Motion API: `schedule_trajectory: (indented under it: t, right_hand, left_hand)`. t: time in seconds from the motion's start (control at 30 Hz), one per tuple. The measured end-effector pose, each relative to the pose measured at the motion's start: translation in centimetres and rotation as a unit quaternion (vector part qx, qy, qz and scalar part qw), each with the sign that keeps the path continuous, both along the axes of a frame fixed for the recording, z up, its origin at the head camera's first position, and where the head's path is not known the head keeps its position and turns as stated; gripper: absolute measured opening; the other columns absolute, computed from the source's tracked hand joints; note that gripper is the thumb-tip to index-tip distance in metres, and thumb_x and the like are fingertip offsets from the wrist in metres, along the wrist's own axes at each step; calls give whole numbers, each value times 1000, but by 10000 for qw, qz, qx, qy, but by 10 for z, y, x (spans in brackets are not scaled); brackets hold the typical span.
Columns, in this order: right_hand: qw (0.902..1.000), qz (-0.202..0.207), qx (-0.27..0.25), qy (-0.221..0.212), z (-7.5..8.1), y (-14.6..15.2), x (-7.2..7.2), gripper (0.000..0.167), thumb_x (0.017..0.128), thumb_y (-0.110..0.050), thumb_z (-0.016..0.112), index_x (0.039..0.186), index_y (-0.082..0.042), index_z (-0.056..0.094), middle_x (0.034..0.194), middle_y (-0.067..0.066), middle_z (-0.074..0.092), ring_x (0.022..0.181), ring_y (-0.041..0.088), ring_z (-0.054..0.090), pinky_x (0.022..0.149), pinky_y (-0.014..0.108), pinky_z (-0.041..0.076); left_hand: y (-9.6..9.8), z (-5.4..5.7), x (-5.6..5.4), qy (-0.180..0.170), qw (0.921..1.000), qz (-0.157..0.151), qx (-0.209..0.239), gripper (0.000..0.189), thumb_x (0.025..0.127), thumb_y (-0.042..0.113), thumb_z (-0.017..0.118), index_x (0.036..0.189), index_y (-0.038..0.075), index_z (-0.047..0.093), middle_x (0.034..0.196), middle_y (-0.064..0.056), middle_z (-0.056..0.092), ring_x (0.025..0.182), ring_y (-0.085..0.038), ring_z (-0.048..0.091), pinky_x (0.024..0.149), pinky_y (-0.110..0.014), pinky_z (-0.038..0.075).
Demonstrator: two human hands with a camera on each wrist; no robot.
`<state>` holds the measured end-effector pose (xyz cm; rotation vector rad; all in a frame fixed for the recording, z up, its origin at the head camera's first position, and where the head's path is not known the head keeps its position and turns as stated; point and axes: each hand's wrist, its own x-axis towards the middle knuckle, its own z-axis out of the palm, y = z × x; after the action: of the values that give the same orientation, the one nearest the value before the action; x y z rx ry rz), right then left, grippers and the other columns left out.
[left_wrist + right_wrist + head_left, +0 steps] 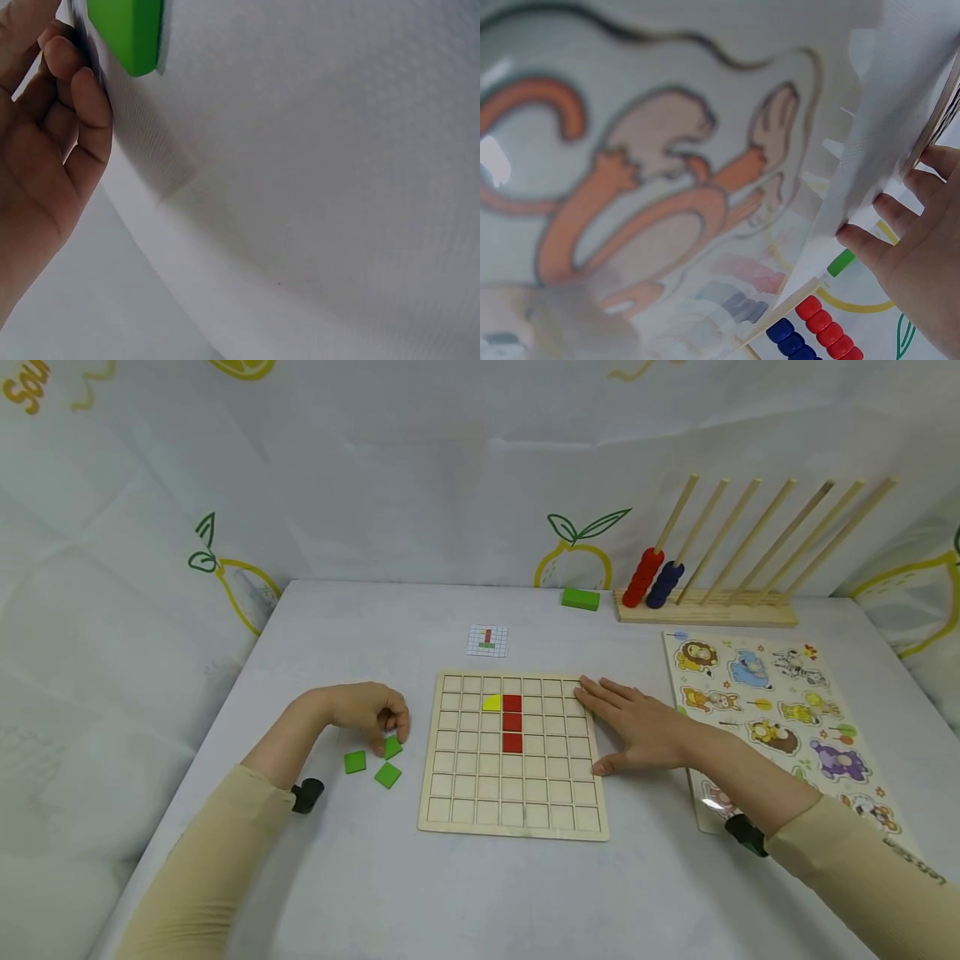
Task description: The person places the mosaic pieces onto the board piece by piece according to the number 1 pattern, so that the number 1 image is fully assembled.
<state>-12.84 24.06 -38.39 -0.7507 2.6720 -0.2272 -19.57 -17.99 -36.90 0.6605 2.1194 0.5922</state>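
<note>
A wooden grid board (pixel 463 810) lies mid-table, with three red square tiles (pixel 512 722) in one column. A yellow rounded tile (pixel 492 702) sits left of the top red one. My left hand (pixel 367 710) is left of the board, its thumb and fingertips pinching the sides of a green square tile (pixel 393 747). Two more green tiles (pixel 387 775) lie loose beside it. In the left wrist view the fingers are curled and part of a green tile (pixel 135 34) shows. My right hand (pixel 637 727) rests against the board's right edge, fingers spread.
Behind the board lies a small pattern card (pixel 487 641). A green block (pixel 581 599) stands at the back, next to a wooden rod stand (pixel 705 612) with red and blue beads. An animal puzzle board (pixel 757 710) lies on the right, under the right forearm.
</note>
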Motion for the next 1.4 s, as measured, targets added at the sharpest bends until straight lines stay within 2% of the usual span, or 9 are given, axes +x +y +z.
schedule_trajectory:
  t: [0.2,0.43,0.67,0.87,1.03,1.2,1.4]
  right_hand:
    - [10000,-13,-19,-6,1,-1,0,110,78,-66,69,158,-11,19,168,11,13,153,43,13,119,65,20]
    - [10000,-31,-19,-29,3,-1,1,109,78,-65,70,158,-11,20,168,11,13,153,43,13,119,65,19]
    - [10000,-32,-28,-32,3,-1,2,109,78,-65,69,158,-11,19,168,11,12,153,43,12,119,65,19]
    - [10000,-16,-21,-15,2,-1,2,109,78,-66,69,158,-12,19,168,11,12,153,43,12,119,65,19]
    - [10000,11,-4,24,1,0,1,109,78,-67,68,158,-11,19,168,11,12,153,42,12,120,64,19]
    - [10000,14,-13,28,1,0,1,109,78,-66,69,158,-11,19,168,11,12,153,42,13,120,64,19]
    - [10000,26,-8,30,1,0,0,109,78,-67,68,158,-12,19,168,10,12,153,42,13,119,64,19]
  left_hand:
    - [0,-1,1,-7,10000,-24,44,28,71,-5,82,91,9,67,84,0,50,82,-15,46,72,-26,42]
    - [2,-2,2,284,9996,-11,-63,29,70,-4,81,85,11,62,80,0,51,78,-14,48,69,-25,42]
    - [0,-3,4,540,9984,-3,171,21,75,-3,78,76,11,63,76,1,59,73,-13,51,70,-25,44]
    - [2,-1,3,799,9962,63,349,26,73,4,83,70,12,58,68,5,52,70,-12,47,67,-25,40]
    - [12,5,4,909,9946,-13,497,20,74,6,82,71,12,63,64,6,49,67,-11,44,66,-25,38]
    - [27,9,8,813,9954,-109,493,4,82,11,74,82,14,71,68,7,57,67,-10,46,67,-25,39]
    - [46,8,12,904,9945,-131,516,5,84,13,72,86,17,69,69,7,58,70,-10,49,70,-26,41]
